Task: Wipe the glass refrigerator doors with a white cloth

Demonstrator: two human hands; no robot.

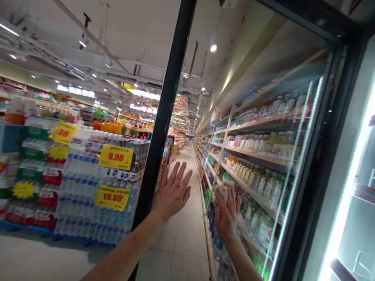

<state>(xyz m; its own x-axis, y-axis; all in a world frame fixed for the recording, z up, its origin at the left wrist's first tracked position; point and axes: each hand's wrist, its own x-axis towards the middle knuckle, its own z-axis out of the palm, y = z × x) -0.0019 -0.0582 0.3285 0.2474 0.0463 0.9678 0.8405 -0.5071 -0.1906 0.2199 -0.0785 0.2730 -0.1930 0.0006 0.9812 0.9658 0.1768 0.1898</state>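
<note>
A glass chiller door (272, 117) with a black frame (164, 117) stands swung out in front of me. My left hand (173, 192) lies flat on the glass beside the frame's edge, fingers spread and holding nothing. My right hand (226, 215) presses a small white cloth (221, 191) against the glass lower down, the fingers laid over it. Both forearms reach up from the bottom of the view.
Through the glass run long chiller shelves of bottled drinks (258, 156) along a tiled aisle (187, 234). On the left stand stacks of bottled water (88, 203) with yellow price signs (116, 157). The lit, open chiller interior (357, 203) is at the far right.
</note>
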